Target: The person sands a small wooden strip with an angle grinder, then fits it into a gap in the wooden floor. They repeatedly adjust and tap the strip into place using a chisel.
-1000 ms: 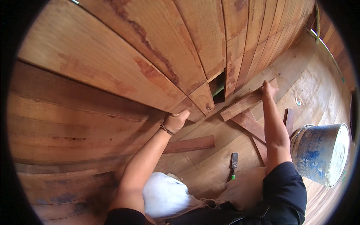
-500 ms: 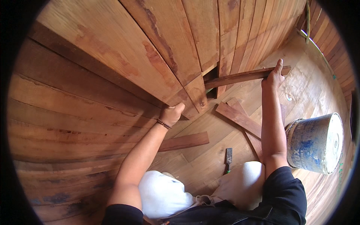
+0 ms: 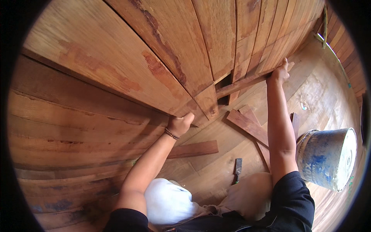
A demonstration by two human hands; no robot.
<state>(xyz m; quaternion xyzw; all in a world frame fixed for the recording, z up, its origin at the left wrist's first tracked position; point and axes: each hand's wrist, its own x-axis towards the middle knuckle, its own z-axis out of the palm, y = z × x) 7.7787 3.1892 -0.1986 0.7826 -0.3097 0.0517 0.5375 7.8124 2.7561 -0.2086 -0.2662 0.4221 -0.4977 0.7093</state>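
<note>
My right hand (image 3: 281,72) is closed round the outer end of a narrow wooden strip (image 3: 247,82). The strip's other end sits in a dark gap (image 3: 223,86) at the foot of the plank wall. My left hand (image 3: 181,124) grips the lower end of a wide wall plank (image 3: 127,58), thumb lying over its face and fingers hidden behind its edge. Between the hands, a short board piece (image 3: 206,101) continues the bottom of the neighbouring plank.
Loose boards (image 3: 247,125) lie crossed on the wooden floor under my right forearm. Another board (image 3: 195,149) lies near my left forearm. A chisel (image 3: 238,168) rests before my knees. A paint-stained bucket (image 3: 324,158) lies at right. Plank walling (image 3: 77,131) curves along the left.
The strip's outer end has swung closer to the wall along with my right hand. My left hand keeps its hold on the plank. The whole view has shifted slightly.
</note>
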